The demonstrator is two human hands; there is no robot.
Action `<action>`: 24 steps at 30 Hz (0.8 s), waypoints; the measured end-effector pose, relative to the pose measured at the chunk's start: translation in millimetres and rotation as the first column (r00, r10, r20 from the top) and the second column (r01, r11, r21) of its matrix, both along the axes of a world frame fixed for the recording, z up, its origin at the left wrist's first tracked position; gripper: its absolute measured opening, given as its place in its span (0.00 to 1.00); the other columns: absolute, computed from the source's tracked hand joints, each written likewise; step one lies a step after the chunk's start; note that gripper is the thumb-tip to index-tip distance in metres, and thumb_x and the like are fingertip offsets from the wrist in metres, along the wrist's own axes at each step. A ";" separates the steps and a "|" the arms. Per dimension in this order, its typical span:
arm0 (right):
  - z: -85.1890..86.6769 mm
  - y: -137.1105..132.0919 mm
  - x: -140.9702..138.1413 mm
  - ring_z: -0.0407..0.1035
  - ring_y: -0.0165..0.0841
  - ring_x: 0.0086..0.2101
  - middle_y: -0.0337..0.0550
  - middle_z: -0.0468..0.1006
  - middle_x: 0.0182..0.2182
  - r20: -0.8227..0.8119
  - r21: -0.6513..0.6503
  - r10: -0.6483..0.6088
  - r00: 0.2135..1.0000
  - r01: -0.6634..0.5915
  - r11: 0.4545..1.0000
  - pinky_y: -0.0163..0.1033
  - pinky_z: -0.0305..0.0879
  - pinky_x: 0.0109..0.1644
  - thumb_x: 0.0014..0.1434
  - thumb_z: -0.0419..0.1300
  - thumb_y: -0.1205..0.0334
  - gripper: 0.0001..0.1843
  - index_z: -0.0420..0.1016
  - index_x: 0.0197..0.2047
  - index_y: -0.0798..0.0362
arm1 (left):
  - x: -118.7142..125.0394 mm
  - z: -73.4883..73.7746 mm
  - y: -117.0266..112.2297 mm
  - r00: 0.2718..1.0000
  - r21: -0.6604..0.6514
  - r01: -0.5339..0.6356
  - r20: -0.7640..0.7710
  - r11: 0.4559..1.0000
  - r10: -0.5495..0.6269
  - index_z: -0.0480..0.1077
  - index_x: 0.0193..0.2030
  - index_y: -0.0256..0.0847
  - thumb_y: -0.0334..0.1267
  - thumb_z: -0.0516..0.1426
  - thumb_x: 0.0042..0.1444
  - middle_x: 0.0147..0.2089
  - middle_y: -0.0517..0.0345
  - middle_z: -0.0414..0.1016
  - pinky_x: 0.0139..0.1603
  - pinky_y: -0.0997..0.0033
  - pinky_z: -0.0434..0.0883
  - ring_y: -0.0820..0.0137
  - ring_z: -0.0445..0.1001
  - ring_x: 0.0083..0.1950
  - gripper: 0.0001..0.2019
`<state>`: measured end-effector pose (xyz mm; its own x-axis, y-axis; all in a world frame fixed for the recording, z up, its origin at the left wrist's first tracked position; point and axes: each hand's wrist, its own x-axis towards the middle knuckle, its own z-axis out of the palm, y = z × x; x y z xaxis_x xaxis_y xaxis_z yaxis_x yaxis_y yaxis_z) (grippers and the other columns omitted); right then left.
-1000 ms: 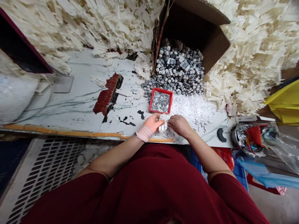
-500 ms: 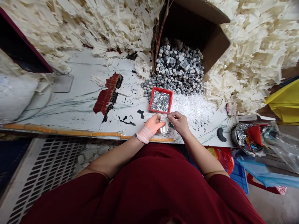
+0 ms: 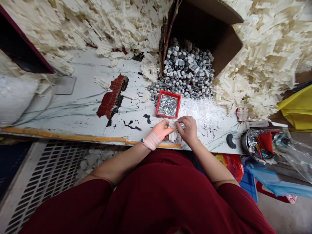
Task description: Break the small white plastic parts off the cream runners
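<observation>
On the surface (image 3: 80, 110), a cardboard box (image 3: 207, 32) spills a heap of grey metal pieces (image 3: 185, 73) beside a red tray (image 3: 168, 92). Just below the tray, my left hand (image 3: 157, 134) and right hand (image 3: 187, 130) hold a small white plastic piece (image 3: 172, 132), my fingers (image 3: 181, 123) closed on it.

The one view is head-worn, looking forward and down from just above the torso (image 3: 146, 195). The table (image 3: 80, 110) lies close below.

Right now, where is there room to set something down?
Left of the dark red strip, the white tabletop has open room. It's crowded by the red tray, grey metal pieces, cream plastic pieces, left hand and right hand.
</observation>
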<state>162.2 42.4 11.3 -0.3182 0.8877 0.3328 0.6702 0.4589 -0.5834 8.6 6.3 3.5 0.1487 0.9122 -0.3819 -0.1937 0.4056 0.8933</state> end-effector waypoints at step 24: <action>-5.4 30.6 47.4 0.70 0.31 0.32 0.40 0.78 0.32 -0.070 -0.465 -0.047 0.996 0.009 0.885 0.37 0.64 0.38 0.55 0.59 0.58 0.09 0.74 0.38 0.53 | -11.8 -7.5 9.2 1.000 0.007 -0.005 0.005 1.000 0.005 0.62 0.35 0.39 0.36 0.60 0.46 0.21 0.69 0.62 0.17 0.79 0.61 0.79 0.62 0.17 0.11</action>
